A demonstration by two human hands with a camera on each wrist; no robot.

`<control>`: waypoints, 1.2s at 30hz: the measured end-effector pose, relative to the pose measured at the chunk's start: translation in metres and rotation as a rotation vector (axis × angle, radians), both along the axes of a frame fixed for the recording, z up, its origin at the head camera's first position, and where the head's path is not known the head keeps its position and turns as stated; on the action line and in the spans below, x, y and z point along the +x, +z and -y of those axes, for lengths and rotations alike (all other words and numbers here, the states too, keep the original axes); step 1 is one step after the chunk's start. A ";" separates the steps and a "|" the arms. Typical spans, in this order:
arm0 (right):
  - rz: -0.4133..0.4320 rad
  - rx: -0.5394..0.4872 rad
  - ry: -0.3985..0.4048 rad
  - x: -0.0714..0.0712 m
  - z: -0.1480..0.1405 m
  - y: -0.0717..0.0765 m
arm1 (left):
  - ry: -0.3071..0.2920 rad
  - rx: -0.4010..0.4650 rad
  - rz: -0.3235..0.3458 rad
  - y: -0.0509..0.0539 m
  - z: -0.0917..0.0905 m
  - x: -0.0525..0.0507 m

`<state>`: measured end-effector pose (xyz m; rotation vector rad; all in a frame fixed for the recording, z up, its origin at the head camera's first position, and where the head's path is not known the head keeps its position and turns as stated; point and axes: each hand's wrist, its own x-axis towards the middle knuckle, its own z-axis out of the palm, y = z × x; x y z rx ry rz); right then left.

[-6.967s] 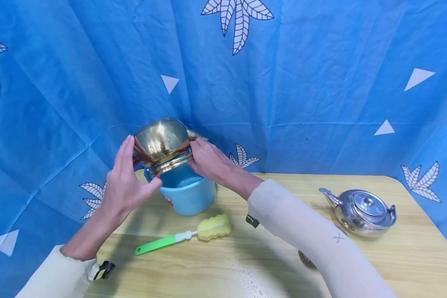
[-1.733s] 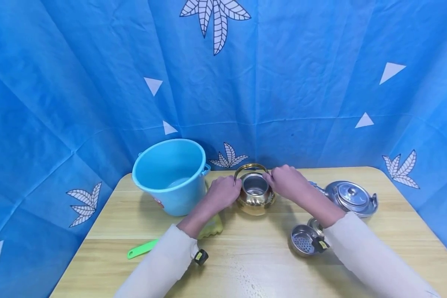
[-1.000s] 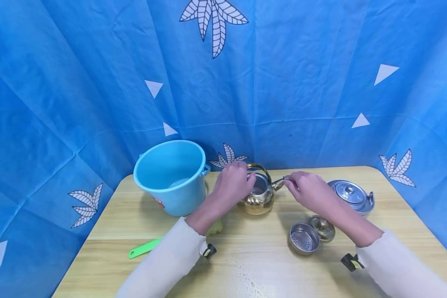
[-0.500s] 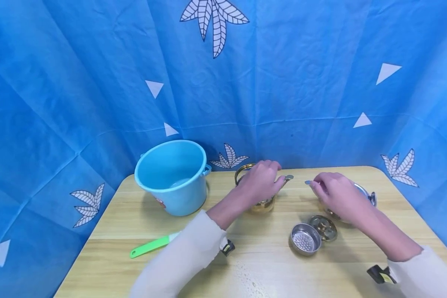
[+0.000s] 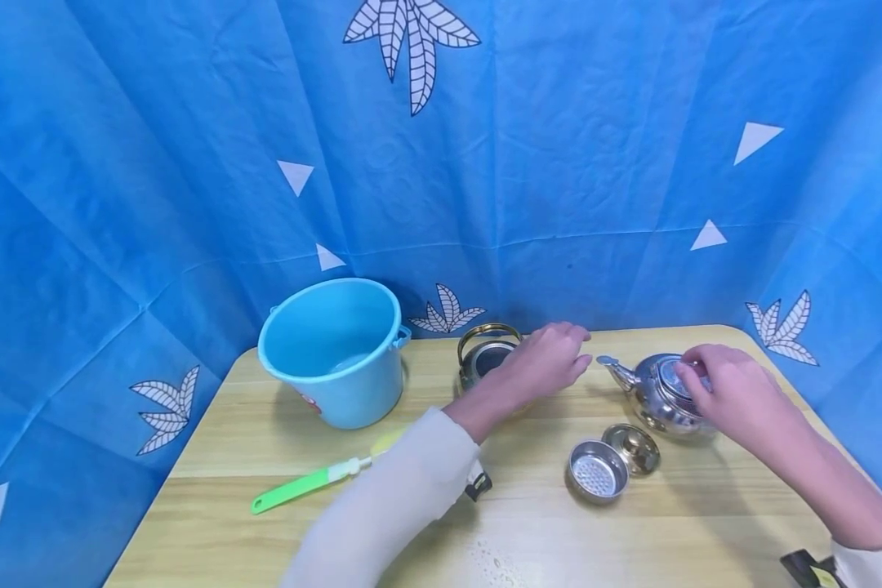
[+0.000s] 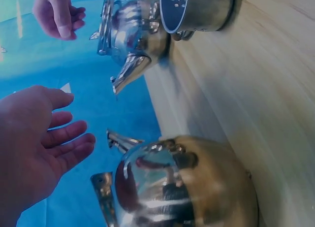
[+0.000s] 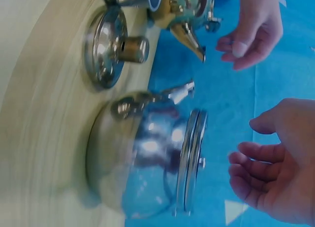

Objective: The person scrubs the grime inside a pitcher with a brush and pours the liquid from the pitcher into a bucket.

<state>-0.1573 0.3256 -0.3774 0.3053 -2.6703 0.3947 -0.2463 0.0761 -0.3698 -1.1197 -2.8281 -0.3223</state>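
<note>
Above the gold kettle (image 5: 470, 369) my left hand (image 5: 547, 358) hovers with relaxed fingers, holding nothing; the forearm hides part of that kettle in the head view. In the left wrist view the left hand (image 6: 42, 138) is apart from the gold kettle (image 6: 216, 187). My right hand (image 5: 738, 392) is over the silver kettle (image 5: 661, 408), near its lid. The right wrist view shows a gap between the loosely bent fingers of the right hand (image 7: 280, 163) and the lidded silver kettle (image 7: 142, 163).
A light blue bucket (image 5: 360, 392) stands at the back left. The green-handled sponge brush (image 5: 294, 490) lies in front of it, partly behind the left sleeve. A perforated strainer cup (image 5: 597, 472) and a gold lid (image 5: 632, 449) sit between the kettles. Water drops dot the front.
The gold kettle went from tilted over the bucket to standing on the table, where both hands touched its handle. Both hands have since left it and moved right, the right one to above the silver kettle.
</note>
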 end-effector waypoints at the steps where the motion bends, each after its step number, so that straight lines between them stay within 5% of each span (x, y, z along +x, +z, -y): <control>1: 0.002 -0.003 -0.014 0.001 -0.004 0.000 | -0.005 -0.004 -0.002 -0.001 -0.002 0.000; 16: 0.166 -0.065 -0.161 0.002 -0.050 -0.015 | -0.107 -0.044 -0.091 -0.016 -0.027 -0.002; 26: 0.338 -0.020 -0.182 0.003 -0.059 -0.020 | -0.062 -0.064 -0.042 -0.033 -0.038 -0.002; 36: 0.249 0.024 -0.141 0.000 -0.059 -0.030 | -0.029 -0.092 -0.073 -0.038 -0.051 0.001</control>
